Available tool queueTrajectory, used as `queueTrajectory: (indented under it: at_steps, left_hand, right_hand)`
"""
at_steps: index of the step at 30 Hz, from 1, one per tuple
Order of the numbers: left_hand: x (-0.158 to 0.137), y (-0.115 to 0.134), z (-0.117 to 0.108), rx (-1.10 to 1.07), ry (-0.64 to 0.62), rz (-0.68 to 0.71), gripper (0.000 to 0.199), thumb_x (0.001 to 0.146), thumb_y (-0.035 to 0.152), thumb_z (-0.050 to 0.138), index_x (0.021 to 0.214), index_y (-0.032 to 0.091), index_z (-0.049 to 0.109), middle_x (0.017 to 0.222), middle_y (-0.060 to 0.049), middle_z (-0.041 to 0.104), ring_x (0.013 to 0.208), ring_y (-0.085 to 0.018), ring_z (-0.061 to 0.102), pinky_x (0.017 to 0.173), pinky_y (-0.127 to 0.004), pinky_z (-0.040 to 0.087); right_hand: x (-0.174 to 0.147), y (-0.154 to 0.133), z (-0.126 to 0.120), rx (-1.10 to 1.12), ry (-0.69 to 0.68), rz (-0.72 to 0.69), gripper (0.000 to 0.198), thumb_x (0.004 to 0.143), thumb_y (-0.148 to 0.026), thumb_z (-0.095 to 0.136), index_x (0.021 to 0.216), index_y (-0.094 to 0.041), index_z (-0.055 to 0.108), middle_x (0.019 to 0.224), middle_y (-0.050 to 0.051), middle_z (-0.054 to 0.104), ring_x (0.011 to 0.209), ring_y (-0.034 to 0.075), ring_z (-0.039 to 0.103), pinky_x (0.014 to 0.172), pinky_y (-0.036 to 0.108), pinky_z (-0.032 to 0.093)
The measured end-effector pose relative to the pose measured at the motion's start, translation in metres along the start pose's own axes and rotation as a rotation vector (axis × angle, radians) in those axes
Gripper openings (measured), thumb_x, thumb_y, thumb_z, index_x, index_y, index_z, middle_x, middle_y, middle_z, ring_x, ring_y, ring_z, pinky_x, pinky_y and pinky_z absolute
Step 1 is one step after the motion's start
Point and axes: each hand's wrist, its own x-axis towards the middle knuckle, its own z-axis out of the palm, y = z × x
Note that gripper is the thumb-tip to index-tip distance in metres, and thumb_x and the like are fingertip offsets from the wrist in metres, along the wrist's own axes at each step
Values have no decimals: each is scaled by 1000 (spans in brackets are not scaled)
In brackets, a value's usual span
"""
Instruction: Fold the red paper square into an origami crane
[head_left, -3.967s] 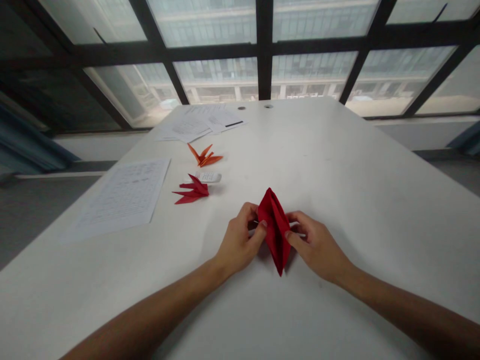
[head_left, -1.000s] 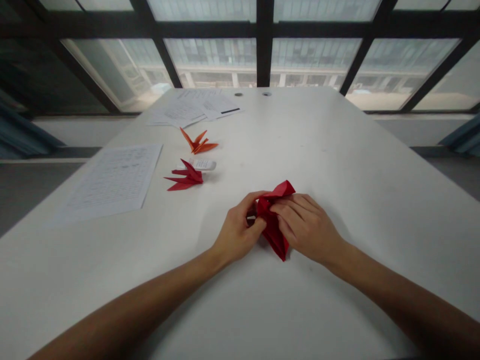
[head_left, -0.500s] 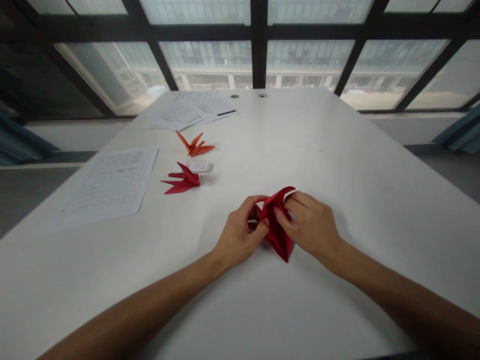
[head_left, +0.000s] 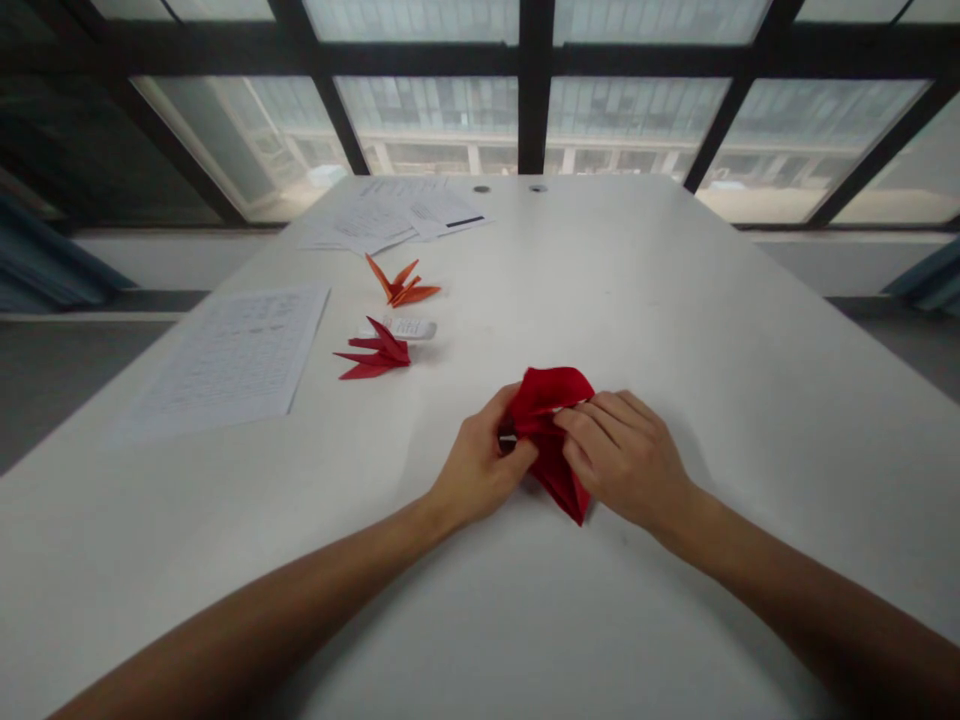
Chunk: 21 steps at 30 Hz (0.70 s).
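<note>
A partly folded sheet of red origami paper (head_left: 559,389) is between my two hands, just above the white table. My left hand (head_left: 486,455) pinches its left side between thumb and fingers. On the right, my right hand (head_left: 628,447) has its fingers closed on the paper's middle fold, with the fingertips partly hidden. One flap stands up at the top, and a pointed corner hangs toward me. Further left lie a dark red folded paper crane (head_left: 381,355) and an orange paper crane (head_left: 403,287).
A small white labelled object (head_left: 411,329) lies behind the dark red crane. A printed sheet (head_left: 232,355) rests at the table's left edge, and several papers (head_left: 375,215) overlap at the far left. The white table (head_left: 720,400) reaches toward large windows.
The red paper's upper flap has opened out wider and flatter. My right fingers have shifted from its right edge onto the middle fold. The whole view has moved slightly.
</note>
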Motion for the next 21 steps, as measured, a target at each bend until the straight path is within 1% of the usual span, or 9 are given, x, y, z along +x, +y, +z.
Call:
queueTrajectory:
  at_steps: [3, 6, 8, 11, 12, 15, 17, 19, 21]
  left_hand:
    - [0, -2, -2, 6, -35, -3, 46, 84, 8, 55, 129, 19, 62, 113, -5, 72, 91, -17, 70, 76, -25, 59]
    - [-1, -3, -3, 32, -60, -11, 43, 85, 10, 56, 126, 19, 63, 106, -4, 72, 87, -16, 69, 73, -25, 58]
    - [-2, -3, -2, 42, -68, -22, 43, 84, 10, 57, 126, 19, 62, 104, -3, 72, 87, -16, 69, 74, -26, 59]
    - [-2, -3, -1, 18, -42, -38, 47, 84, 10, 57, 130, 19, 59, 109, -4, 72, 88, -16, 69, 75, -26, 59]
    - [-2, -3, 0, 8, -28, -40, 48, 84, 9, 57, 132, 19, 57, 111, -4, 72, 88, -16, 69, 74, -25, 59]
    - [-2, -2, 0, 8, -25, -35, 52, 85, 9, 56, 136, 20, 55, 112, -4, 72, 89, -16, 69, 73, -24, 59]
    - [-2, -1, -1, 26, -55, -24, 50, 85, 8, 55, 134, 20, 57, 108, -2, 72, 88, -15, 69, 72, -23, 58]
    - [-3, 0, -2, 42, -89, -11, 48, 84, 6, 54, 130, 20, 61, 104, -1, 72, 84, -14, 68, 72, -23, 57]
    - [-3, -1, -3, 47, -105, -1, 48, 84, 6, 54, 130, 21, 61, 102, -1, 71, 84, -14, 68, 72, -23, 57]
  right_hand:
    - [0, 2, 1, 22, 85, 130, 27, 92, -11, 63, 118, -14, 60, 96, 9, 75, 83, 25, 65, 80, 41, 52]
    - [0, 6, 1, 104, 90, 253, 24, 93, -11, 62, 116, -17, 61, 97, 8, 74, 87, 25, 66, 84, 42, 53]
    - [0, 8, 0, 134, 84, 240, 23, 95, -10, 61, 116, -19, 62, 98, 7, 74, 89, 25, 66, 86, 42, 53]
    - [1, 9, -3, 139, 114, 165, 35, 96, -12, 65, 131, -15, 57, 96, 7, 75, 87, 23, 66, 85, 42, 52]
    - [1, 9, -4, 134, 112, 147, 37, 96, -14, 66, 132, -15, 56, 94, 7, 75, 85, 23, 65, 84, 42, 52]
    - [2, 10, -6, 123, 96, 157, 16, 95, -18, 70, 109, -21, 64, 94, 7, 73, 88, 25, 64, 83, 44, 52]
    - [4, 13, -7, 148, 125, 227, 11, 93, -22, 72, 101, -22, 65, 105, 10, 70, 99, 27, 64, 88, 46, 53]
    - [5, 16, -9, 196, 152, 286, 21, 92, -23, 73, 111, -20, 64, 121, 16, 65, 115, 30, 61, 97, 48, 53]
    - [6, 18, -9, 239, 120, 298, 33, 92, -23, 73, 122, -17, 61, 126, 17, 65, 120, 30, 61, 101, 48, 53]
